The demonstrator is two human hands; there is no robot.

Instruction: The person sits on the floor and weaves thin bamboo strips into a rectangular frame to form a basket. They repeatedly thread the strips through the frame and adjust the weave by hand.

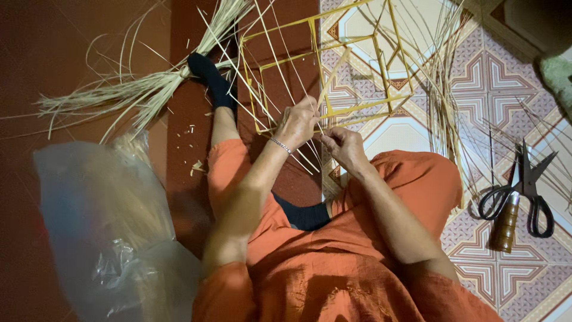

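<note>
A yellow strip frame (333, 53), an open lattice of flat strips, stands on the floor in front of my knees. My left hand (296, 122), with a thin bracelet at the wrist, grips the frame's near edge together with pale straw strands (268, 53). Just to its right, my right hand (344, 147) pinches a thin strand against the same edge. Loose strands fan upward through the frame. I sit in orange clothes with one leg stretched out in a black sock (210, 77).
A bundle of dry straw (128, 92) lies at the left on the red floor. A clear plastic bag (101, 226) holding more straw sits near my left elbow. Black scissors (524, 188) and a brown wooden handle (505, 223) rest on the patterned tiles at right.
</note>
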